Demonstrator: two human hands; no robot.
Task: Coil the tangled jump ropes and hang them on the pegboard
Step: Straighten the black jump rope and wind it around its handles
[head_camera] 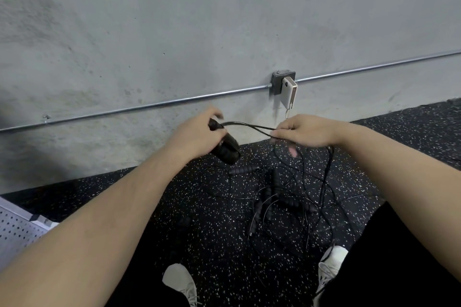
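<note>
My left hand grips the black foam handles of a jump rope, held together and pointing down to the right. From them two thin black cords run across to my right hand, which pinches them. Below my right hand the cords drop into a tangled pile of jump ropes with several ribbed black handles lying on the speckled floor. The perforated white pegboard shows at the lower left edge, mostly out of view.
A grey concrete wall stands close ahead with a metal conduit and an outlet box holding a white charger. The floor is black speckled rubber. My white shoes stand on either side of the pile.
</note>
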